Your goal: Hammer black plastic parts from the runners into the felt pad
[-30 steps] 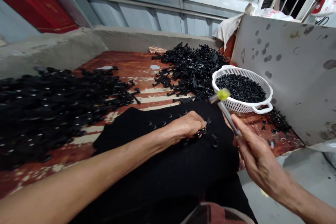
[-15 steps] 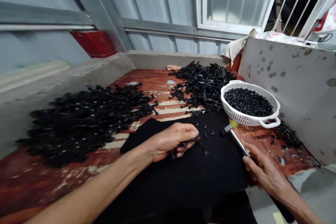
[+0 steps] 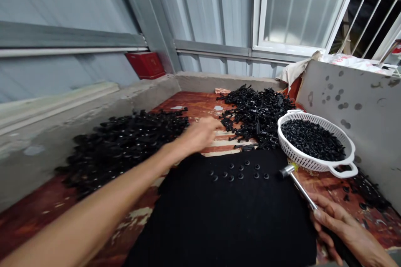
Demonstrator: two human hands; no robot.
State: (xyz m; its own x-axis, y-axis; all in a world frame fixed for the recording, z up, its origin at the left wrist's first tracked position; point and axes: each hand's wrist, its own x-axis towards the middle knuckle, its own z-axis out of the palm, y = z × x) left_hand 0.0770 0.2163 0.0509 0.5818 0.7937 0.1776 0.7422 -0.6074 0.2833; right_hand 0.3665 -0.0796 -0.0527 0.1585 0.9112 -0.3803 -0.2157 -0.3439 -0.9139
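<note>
My right hand is wrapped around a small hammer with a shiny metal shaft. Its head, dark at one end and yellow at the other, hovers by the right edge of a black cloth. Several small round black plastic pieces lie loosely grouped on the cloth's far part. Beyond them my left hand stretches toward the far heap of thin black plastic parts. Motion blur smears its fingers, so whether they hold anything is unclear.
A white slotted basket full of small black pieces stands at the right. Another black heap covers the table's left side. A spotted grey panel borders the right, and a concrete ledge runs along the left and back.
My left hand has left the cloth, where it gripped black parts, and moved toward the far heap. More round pieces now show on the cloth. The hammer stays in my right hand.
</note>
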